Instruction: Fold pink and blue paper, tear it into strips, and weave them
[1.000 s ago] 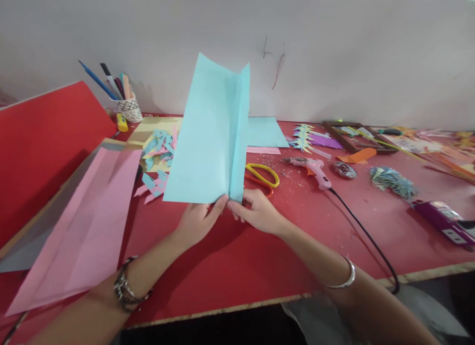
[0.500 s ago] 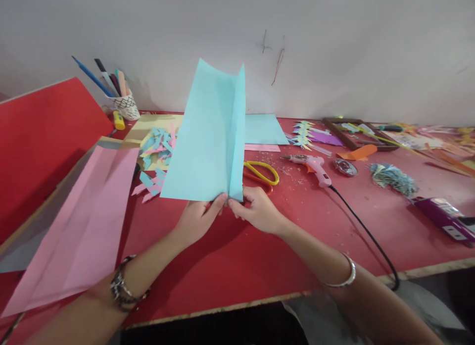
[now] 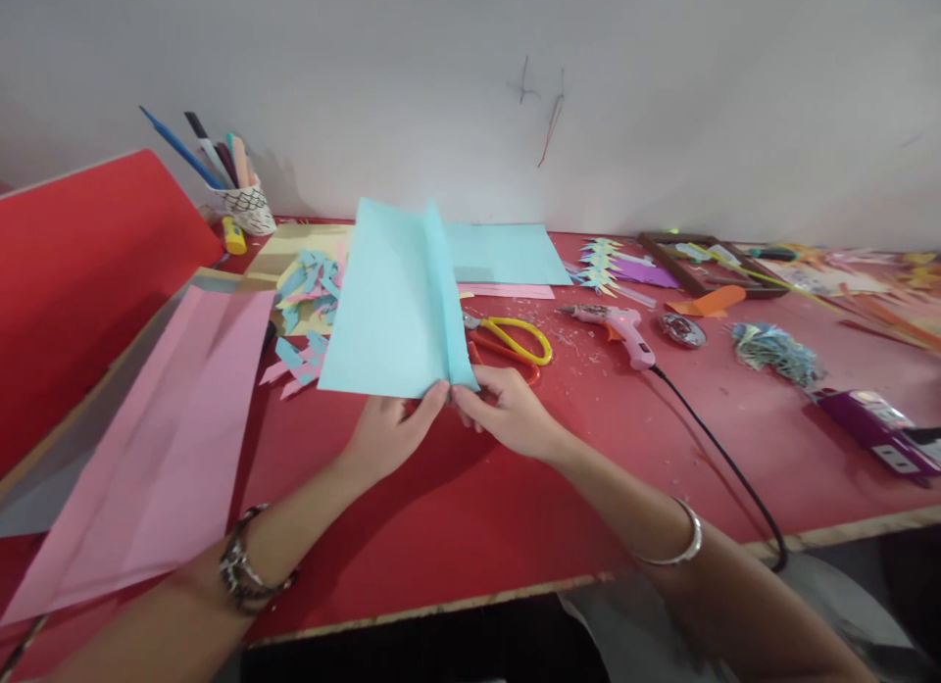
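A light blue sheet of paper (image 3: 389,301) is held up in front of me, with a narrow strip folded up along its right side. My left hand (image 3: 397,428) pinches its near edge just left of the crease, thumb on top. Right beside it, my right hand (image 3: 507,414) pinches the near corner of the folded strip. The fingers beneath the paper are partly hidden. Beyond my right hand lie scissors (image 3: 520,340) with yellow and orange handles, their blades mostly covered by the sheet.
A creased pink sheet (image 3: 162,448) lies at left by a red board (image 3: 88,281). Paper scraps (image 3: 313,286) and a pen cup (image 3: 248,209) sit behind. To the right are a pink glue gun (image 3: 614,328) with a black cord, a blue yarn bundle (image 3: 779,355) and a purple power strip (image 3: 878,433).
The far end of the blue sheet has dropped and swung a little left, uncovering more of the scissors and the blue paper behind. Both hands keep their pinch at nearly the same spot.
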{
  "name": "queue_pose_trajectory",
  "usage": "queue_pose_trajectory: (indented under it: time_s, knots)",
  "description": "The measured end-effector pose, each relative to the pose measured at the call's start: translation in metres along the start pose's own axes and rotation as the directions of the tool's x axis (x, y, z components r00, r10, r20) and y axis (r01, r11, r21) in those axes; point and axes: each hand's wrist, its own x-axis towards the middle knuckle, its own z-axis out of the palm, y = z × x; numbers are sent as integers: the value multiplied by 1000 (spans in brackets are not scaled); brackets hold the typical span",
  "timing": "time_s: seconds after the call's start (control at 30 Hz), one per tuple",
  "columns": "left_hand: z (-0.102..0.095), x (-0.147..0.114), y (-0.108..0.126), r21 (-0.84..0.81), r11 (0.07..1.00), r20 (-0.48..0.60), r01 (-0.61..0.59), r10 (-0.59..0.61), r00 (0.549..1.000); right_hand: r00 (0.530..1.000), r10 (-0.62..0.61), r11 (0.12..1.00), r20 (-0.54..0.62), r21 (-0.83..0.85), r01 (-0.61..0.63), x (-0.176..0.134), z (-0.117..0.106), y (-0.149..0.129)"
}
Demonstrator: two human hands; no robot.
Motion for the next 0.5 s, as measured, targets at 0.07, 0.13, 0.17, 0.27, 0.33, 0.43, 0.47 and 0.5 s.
queue_pose_trajectory:
  time_s: [0.07, 0.13, 0.17, 0.27, 0.33, 0.43, 0.47, 0.5]
  knots:
    - [1, 1, 1, -80, 995, -5, 64, -64, 998, 999, -52, 998, 5, -41, 52, 0, 0, 0]
    - [1, 2, 3, -142, 982, 45, 124, -119, 992, 995, -100, 992, 16, -75, 101, 0, 1, 0]
    - [1, 3, 4, -159, 976, 67, 146, -137, 988, 994, -112, 989, 14, -91, 113, 0, 2, 0]
    - [0, 3, 5, -134, 980, 107, 145, -131, 986, 997, -78, 987, -27, -140, 73, 0, 3, 1]
    - [-1, 1, 5, -80, 995, 106, 57, -48, 993, 998, -21, 989, -62, -145, 12, 0, 3, 1]
    - [0, -1, 1, 4, 993, 76, -116, 115, 990, 996, 66, 996, -62, -60, -70, 0, 4, 1]
    - [0, -2, 0, 26, 989, 64, -148, 146, 987, 995, 87, 996, -49, -20, -88, 0, 4, 2]
    - [1, -2, -1, 45, 986, 55, -163, 160, 986, 994, 98, 995, -38, 13, -98, 0, 4, 2]
